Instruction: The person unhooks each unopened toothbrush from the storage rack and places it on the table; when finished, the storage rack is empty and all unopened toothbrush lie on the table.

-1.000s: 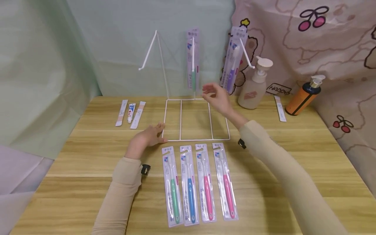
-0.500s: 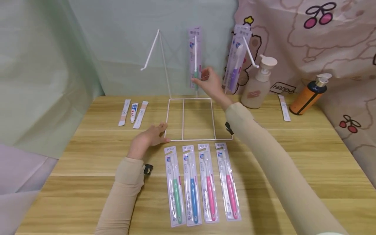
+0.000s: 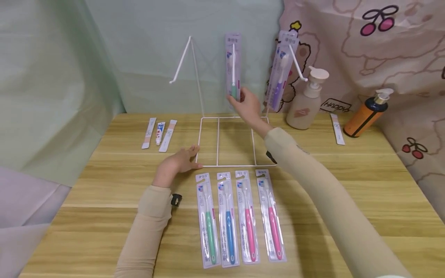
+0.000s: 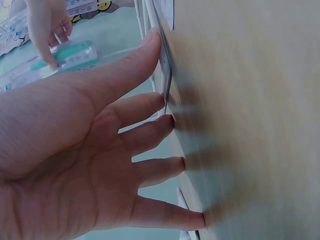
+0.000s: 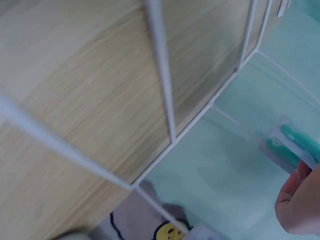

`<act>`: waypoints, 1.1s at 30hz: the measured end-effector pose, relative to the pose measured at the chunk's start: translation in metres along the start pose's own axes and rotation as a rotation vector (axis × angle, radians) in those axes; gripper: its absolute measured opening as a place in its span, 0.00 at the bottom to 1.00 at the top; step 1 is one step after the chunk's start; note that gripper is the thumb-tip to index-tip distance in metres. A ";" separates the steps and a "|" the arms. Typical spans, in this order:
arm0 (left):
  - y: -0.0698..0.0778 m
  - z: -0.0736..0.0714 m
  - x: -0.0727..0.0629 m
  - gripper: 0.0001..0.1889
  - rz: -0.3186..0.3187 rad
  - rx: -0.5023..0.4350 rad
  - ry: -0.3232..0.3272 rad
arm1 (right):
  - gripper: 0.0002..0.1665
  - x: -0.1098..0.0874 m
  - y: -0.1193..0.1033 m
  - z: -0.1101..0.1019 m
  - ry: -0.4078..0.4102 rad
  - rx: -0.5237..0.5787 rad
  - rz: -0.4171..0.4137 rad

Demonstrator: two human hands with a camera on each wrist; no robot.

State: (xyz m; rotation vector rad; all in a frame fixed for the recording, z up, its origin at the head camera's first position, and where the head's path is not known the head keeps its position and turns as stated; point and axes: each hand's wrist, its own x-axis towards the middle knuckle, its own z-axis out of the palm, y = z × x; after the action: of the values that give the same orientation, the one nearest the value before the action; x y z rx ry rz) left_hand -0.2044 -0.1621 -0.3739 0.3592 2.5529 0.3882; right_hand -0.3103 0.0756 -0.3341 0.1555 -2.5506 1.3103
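Observation:
A white wire rack [image 3: 218, 141] stands on the table with three hooks. My right hand [image 3: 249, 106] pinches the lower end of the green packaged toothbrush [image 3: 229, 69] that hangs on the middle hook. In the right wrist view two green handles [image 5: 300, 140] lie one behind the other there. Purple packaged toothbrushes [image 3: 279, 79] hang on the right hook; the left hook [image 3: 180, 60] is bare. My left hand [image 3: 179, 160] rests at the rack's front left corner. Its spread, straight fingers [image 4: 150, 135] touch the table and the thumb lies by the wire.
In front of the rack lie packaged toothbrushes in a row: green [image 3: 210, 231], blue [image 3: 229, 231] and two pink [image 3: 249, 231]. A toothpaste tube [image 3: 160, 133] lies between two sachets at left. A beige pump bottle [image 3: 304, 104], another sachet [image 3: 337, 129] and an orange bottle [image 3: 365, 116] are at right.
My right hand has moved left from beside the middle hook onto the green toothbrush pack and now pinches its lower end. The left hand stays at the rack's corner.

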 end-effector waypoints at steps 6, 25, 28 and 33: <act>-0.004 -0.001 -0.002 0.41 -0.018 -0.012 -0.001 | 0.19 -0.013 0.008 -0.016 0.000 -0.023 -0.063; -0.002 0.001 0.001 0.41 -0.006 0.016 -0.014 | 0.19 -0.069 0.010 -0.057 -0.122 0.046 -0.130; -0.001 0.001 0.001 0.41 -0.005 0.015 -0.013 | 0.18 -0.079 0.009 -0.057 -0.148 0.090 -0.119; 0.000 0.001 -0.001 0.41 -0.012 -0.001 -0.009 | 0.17 -0.093 0.007 -0.058 -0.173 0.137 -0.121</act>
State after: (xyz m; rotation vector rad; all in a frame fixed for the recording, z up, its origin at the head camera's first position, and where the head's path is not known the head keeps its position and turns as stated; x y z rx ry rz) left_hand -0.2032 -0.1625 -0.3743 0.3449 2.5446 0.3824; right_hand -0.2122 0.1243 -0.3339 0.4619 -2.5424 1.4831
